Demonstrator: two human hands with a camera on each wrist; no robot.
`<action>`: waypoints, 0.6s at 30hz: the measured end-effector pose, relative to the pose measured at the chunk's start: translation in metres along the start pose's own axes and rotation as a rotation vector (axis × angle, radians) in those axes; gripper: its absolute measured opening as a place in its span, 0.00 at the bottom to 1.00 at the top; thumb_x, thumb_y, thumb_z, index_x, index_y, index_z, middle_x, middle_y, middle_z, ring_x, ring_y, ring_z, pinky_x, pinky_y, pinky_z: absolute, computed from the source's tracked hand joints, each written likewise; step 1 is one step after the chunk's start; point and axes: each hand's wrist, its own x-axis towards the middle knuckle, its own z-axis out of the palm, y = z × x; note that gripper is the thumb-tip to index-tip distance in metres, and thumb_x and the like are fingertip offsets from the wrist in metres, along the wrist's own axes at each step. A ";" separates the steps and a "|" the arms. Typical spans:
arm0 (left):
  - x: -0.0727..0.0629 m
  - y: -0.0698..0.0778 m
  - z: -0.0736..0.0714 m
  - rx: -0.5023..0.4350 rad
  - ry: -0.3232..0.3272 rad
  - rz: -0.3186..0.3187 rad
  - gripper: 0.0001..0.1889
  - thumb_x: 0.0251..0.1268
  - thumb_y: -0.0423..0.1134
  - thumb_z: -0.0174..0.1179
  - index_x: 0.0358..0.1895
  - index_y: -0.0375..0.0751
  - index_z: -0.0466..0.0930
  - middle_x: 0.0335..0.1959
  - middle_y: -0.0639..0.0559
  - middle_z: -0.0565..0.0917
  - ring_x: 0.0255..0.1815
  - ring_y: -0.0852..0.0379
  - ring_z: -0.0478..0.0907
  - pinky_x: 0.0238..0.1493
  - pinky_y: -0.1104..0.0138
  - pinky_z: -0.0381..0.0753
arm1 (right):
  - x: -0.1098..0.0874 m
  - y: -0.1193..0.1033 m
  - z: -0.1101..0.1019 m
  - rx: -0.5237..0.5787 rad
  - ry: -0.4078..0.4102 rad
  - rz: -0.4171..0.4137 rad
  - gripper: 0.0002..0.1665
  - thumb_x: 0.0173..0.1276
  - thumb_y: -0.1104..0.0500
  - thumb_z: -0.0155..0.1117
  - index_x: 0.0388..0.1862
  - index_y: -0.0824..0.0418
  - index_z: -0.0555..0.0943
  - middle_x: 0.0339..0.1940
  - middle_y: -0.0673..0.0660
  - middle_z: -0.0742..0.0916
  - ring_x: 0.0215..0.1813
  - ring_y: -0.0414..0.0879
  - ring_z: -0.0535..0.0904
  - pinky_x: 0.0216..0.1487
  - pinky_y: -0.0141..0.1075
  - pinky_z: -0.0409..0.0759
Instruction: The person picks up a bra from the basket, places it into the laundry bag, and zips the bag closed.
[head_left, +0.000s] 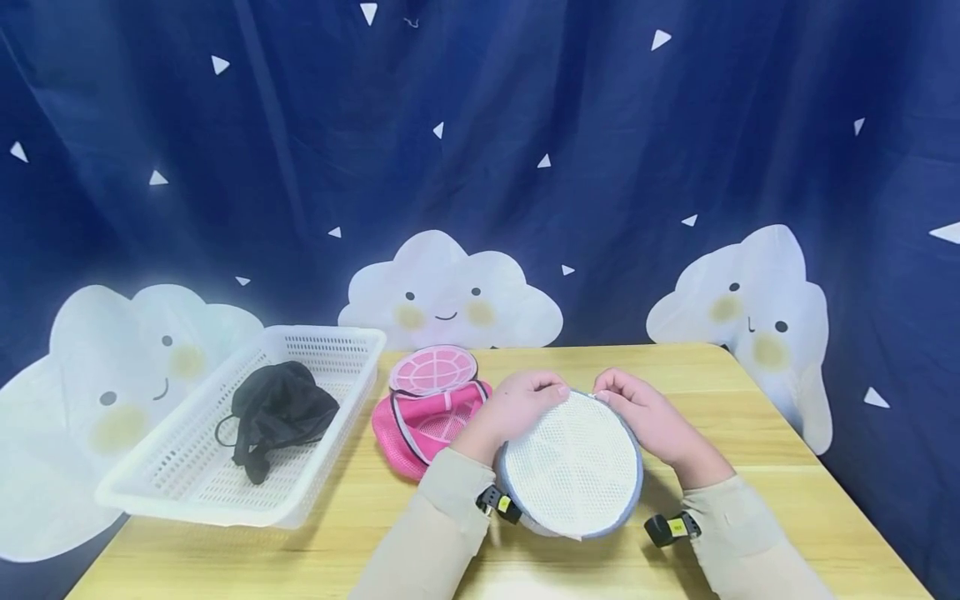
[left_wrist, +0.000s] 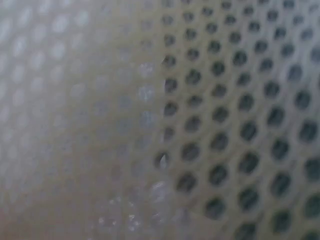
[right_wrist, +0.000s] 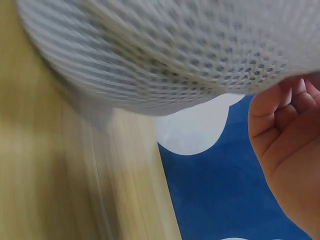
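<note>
A round white mesh laundry bag [head_left: 573, 462] with blue-grey trim stands near the front of the table, its round top tilted up. My left hand [head_left: 525, 408] reaches over from the left and pinches the trim at the far edge. Just to the right of it, my right hand [head_left: 645, 412] pinches the same rim with thumb and curled fingers, at a small light piece by the edging. White mesh [left_wrist: 220, 115] fills the left wrist view, close and blurred. In the right wrist view the bag's mesh side [right_wrist: 165, 55] bulges above the table, with curled fingers [right_wrist: 267, 112] at its edge.
Left of the bag lies a pink mesh laundry bag [head_left: 397, 429] with its round lid flipped up. A white plastic basket [head_left: 180, 500] at the left holds a crumpled black cloth item [head_left: 281, 408]. The wooden table [head_left: 750, 467] ends at a dark blue curtain [head_left: 480, 100] with cloud pictures.
</note>
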 end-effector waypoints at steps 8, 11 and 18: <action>-0.002 -0.001 -0.010 -0.074 0.098 -0.071 0.07 0.75 0.48 0.58 0.43 0.57 0.86 0.39 0.57 0.83 0.43 0.56 0.78 0.50 0.58 0.76 | 0.000 0.004 -0.001 -0.004 0.067 0.006 0.11 0.82 0.63 0.47 0.41 0.70 0.73 0.33 0.57 0.80 0.37 0.45 0.77 0.40 0.35 0.76; 0.000 -0.002 -0.010 -0.082 0.112 -0.074 0.08 0.75 0.48 0.58 0.43 0.55 0.86 0.39 0.57 0.83 0.43 0.56 0.78 0.51 0.57 0.76 | 0.000 0.004 -0.002 -0.019 0.091 -0.002 0.11 0.83 0.62 0.48 0.42 0.69 0.73 0.32 0.57 0.80 0.36 0.46 0.77 0.38 0.36 0.77; 0.004 -0.005 -0.013 -0.095 0.263 -0.127 0.10 0.76 0.49 0.57 0.47 0.54 0.86 0.42 0.58 0.83 0.47 0.56 0.77 0.58 0.53 0.74 | 0.001 0.002 -0.002 0.000 0.175 -0.007 0.11 0.82 0.62 0.49 0.43 0.71 0.72 0.32 0.55 0.80 0.37 0.44 0.78 0.42 0.34 0.78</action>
